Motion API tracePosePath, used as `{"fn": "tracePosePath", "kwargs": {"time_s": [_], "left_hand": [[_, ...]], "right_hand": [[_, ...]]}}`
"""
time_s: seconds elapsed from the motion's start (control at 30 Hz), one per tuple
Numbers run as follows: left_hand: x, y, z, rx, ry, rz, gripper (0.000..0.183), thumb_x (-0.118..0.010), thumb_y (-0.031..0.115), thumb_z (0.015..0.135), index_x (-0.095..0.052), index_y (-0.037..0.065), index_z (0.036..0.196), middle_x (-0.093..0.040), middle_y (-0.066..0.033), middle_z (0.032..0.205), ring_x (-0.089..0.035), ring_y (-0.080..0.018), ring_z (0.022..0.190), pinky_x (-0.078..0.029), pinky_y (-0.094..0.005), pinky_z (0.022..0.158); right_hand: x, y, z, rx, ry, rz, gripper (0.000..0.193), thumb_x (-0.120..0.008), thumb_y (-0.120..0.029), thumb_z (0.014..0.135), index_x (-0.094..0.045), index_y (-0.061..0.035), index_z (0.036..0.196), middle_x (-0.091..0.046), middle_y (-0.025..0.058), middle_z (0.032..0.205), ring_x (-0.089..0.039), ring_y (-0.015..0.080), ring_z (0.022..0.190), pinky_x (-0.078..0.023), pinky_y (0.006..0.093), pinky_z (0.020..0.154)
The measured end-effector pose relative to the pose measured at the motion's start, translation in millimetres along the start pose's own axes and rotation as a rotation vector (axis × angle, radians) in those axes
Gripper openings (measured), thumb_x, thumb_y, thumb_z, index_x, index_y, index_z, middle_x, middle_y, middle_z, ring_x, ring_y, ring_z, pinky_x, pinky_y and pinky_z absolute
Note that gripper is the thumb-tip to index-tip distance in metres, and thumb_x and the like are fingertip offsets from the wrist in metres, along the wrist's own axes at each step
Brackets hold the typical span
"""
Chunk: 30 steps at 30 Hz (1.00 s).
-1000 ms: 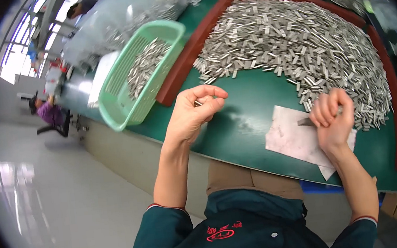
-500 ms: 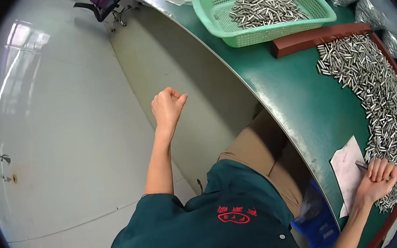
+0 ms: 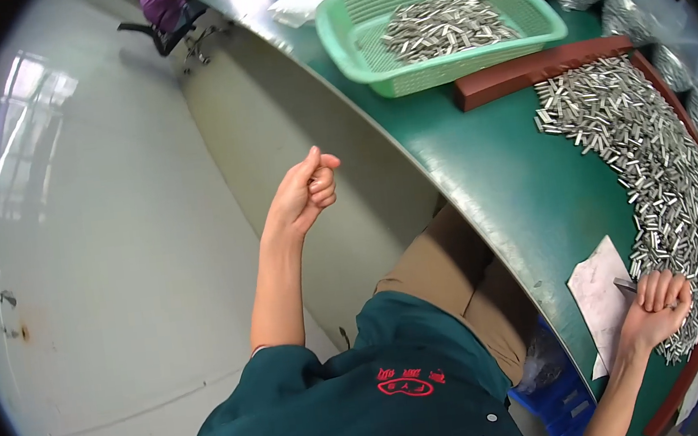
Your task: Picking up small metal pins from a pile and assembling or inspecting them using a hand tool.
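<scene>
While my right hand [image 3: 656,306] grips a dark metal tool [image 3: 625,285] at four o'clock and my curled-closed left hand [image 3: 305,193] hides whatever it may hold, I'd best move lightly, lest I scatter the silvery metal pieces [image 3: 670,176] heaped at three o'clock.

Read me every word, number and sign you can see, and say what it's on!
Dark green cloth shirt: red stitched characters and a red oval outline with lettering inside; I won't copy the wording.
Creased white paper sheet: faint marks, no readable words.
Small silvery metal pieces: too small to tell.
Clear plastic bags: nothing readable.
</scene>
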<state>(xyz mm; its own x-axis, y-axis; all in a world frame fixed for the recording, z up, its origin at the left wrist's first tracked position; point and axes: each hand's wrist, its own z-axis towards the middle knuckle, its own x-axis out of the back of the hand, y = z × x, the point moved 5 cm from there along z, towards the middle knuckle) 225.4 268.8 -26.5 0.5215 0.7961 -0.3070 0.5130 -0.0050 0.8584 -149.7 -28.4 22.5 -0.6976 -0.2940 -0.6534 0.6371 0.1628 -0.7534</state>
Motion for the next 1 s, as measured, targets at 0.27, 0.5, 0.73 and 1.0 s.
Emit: {"fn": "tracePosePath", "kwargs": {"time_s": [0.27, 0.5, 0.73, 1.0], "left_hand": [[-127.6, 116.2, -9.4, -0.797, -0.127, 0.5, 0.028, -0.037, 0.02, 0.092, -0.055, -0.002, 0.088, -0.034, 0.0063, 0.052, -0.027, -0.0019, 0.046, -0.021, -0.018, 0.042], [-146.1, 137.2, 74.8, -1.045, -0.111, 1.167, 0.035, -0.044, 0.027, 0.088, -0.049, 0.0, 0.109, -0.06, -0.014, 0.093, -0.057, -0.024, 0.09, -0.042, -0.0315, 0.081], [-246.7, 103.4, 43.4, -1.173, -0.194, 0.933, 0.023, -0.061, 0.012, 0.075, -0.056, 0.0, 0.094, -0.06, -0.0113, 0.087, -0.058, -0.022, 0.08, -0.044, -0.0303, 0.073], [-380.5, -13.2, 2.9, -1.244, -0.851, 0.988, 0.012, -0.064, 0.001, 0.065, -0.054, 0.0, 0.071, -0.052, -0.0077, 0.07, -0.052, -0.0205, 0.068, -0.042, -0.0297, 0.062]], "right_hand": [[0.6, 5.4, -3.6, -0.023, 0.102, 0.026, 0.037, -0.028, -0.025, 0.091, -0.027, -0.0131, 0.056, -0.021, -0.0032, 0.044, -0.016, 0.0067, 0.037, -0.018, 0.0219, 0.034], [-5.7, 2.2, -10.6, -0.029, 0.058, -0.001, 0.037, -0.027, -0.026, 0.091, -0.027, -0.0122, 0.057, -0.022, -0.0028, 0.044, -0.016, 0.0073, 0.038, -0.018, 0.022, 0.036], [7.1, 2.8, -5.8, -0.03, 0.046, 0.001, 0.037, -0.028, -0.028, 0.091, -0.028, -0.0119, 0.057, -0.023, -0.0023, 0.044, -0.018, 0.0078, 0.038, -0.018, 0.0221, 0.036], [5.4, 4.6, -5.7, 0.021, -0.052, -0.025, 0.036, -0.029, -0.022, 0.089, -0.03, -0.0086, 0.056, -0.026, 0.0005, 0.043, -0.02, 0.0091, 0.038, -0.023, 0.024, 0.039]]}}
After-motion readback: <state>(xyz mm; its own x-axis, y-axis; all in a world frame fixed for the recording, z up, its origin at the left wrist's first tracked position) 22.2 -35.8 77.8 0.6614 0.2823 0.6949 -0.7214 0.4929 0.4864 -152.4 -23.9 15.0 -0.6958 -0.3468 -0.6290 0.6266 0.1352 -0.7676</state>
